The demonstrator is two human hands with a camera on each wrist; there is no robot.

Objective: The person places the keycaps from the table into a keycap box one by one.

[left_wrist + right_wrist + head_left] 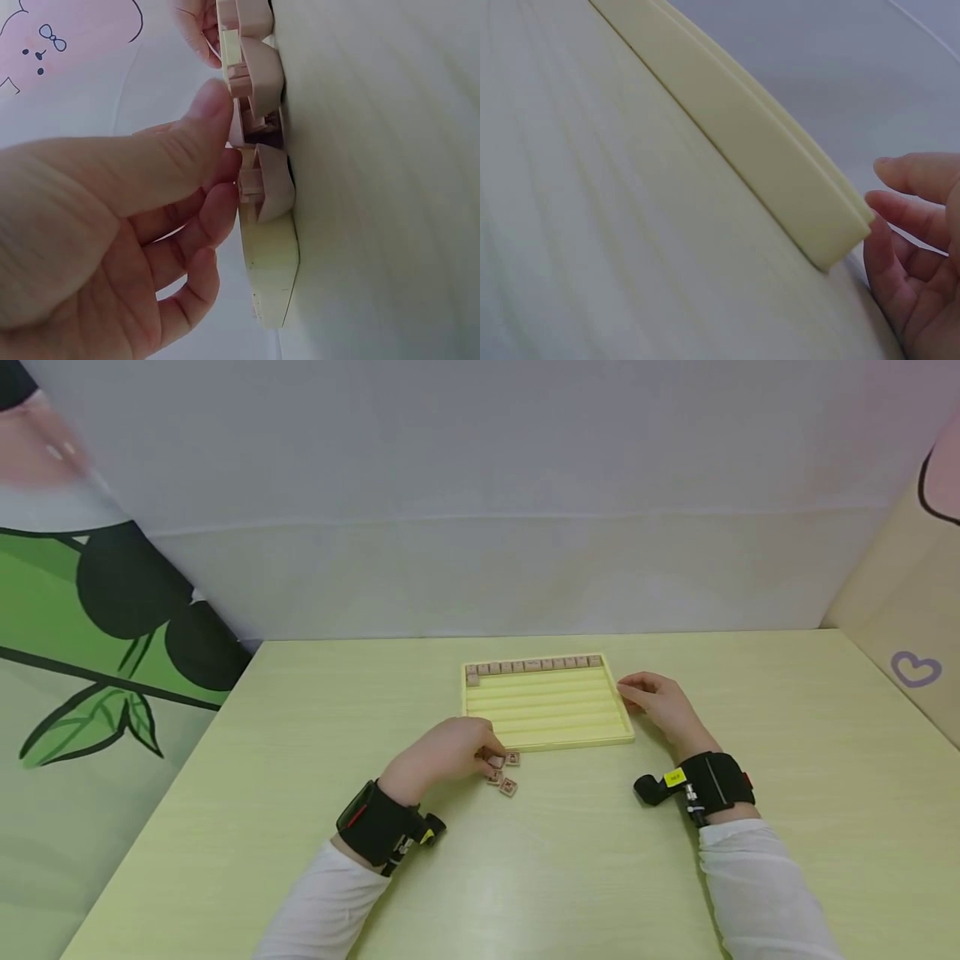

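Note:
A pale yellow grooved tray [547, 727] lies mid-table, with a row of small wooden tiles [532, 664] along its far groove. Three loose tiles [508, 787] lie on the table just in front of the tray's near left corner. My left hand [483, 756] is curled over them. In the left wrist view, my thumb [214, 105] and forefinger pinch one tile [238, 126] with other tiles [264, 184] beside it. My right hand [633, 693] rests with relaxed fingers [900, 169] against the tray's right edge [780, 172] and holds nothing.
The yellow-green table [675, 877] is walled by a white backdrop behind, a green leaf-print panel [90, 677] on the left and a cream panel [915, 652] on the right. A blurred hand [33, 443] shows at the top left.

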